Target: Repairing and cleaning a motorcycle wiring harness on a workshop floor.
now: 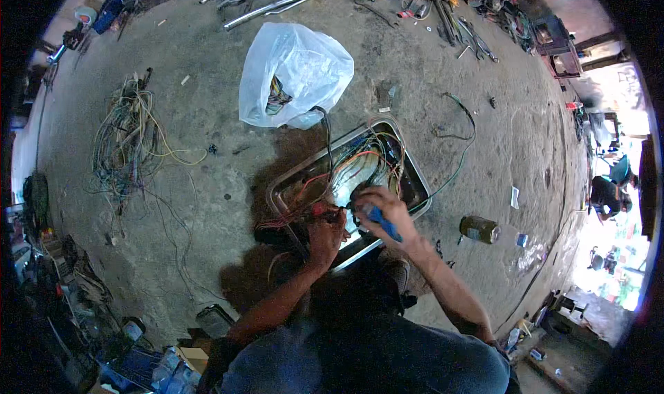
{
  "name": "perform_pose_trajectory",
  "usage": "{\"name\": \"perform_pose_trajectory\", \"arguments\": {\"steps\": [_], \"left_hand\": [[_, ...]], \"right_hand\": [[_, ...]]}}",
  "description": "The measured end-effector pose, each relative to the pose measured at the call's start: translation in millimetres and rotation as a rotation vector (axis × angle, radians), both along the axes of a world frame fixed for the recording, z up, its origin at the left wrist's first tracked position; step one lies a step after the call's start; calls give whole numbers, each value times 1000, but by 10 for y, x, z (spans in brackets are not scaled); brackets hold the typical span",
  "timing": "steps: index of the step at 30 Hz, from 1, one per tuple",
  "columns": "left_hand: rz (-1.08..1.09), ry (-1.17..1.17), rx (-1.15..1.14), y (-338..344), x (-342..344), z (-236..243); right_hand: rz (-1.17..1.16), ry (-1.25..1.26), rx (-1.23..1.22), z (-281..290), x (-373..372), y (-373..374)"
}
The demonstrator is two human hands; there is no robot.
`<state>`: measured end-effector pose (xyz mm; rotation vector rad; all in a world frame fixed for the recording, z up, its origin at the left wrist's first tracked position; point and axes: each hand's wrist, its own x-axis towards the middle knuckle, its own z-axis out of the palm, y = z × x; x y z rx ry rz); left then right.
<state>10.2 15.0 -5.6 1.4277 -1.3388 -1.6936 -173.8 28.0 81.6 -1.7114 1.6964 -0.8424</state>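
Wires [368,157] lie in the tray [415,177], bag [315,69] beyond it, cable bundle [124,139] left, jar [482,230] right

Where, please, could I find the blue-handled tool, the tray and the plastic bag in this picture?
Blue-handled tool [385,224]: head view, on its blue handle.
Tray [356,257]: head view, on its rim nearest the person.
Plastic bag [315,72]: head view, on the middle of its pale side.

Left hand [327,238] — curled | right hand [391,210] — clenched | forearms [275,305] angled inward
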Motion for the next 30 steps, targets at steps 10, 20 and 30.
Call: {"name": "perform_pose_trajectory", "arguments": {"steps": [10,20,30], "left_hand": [[-123,-57,-230,-49,26,-98],[-166,-74,-71,-77,-64,26],[-223,-261,-86,-86,-57,-73]], "right_hand": [[-337,194,-88,60,-235,-258],[-115,158,-20,-428,-45,35],[-162,-59,-9,-522,61,85]]}}
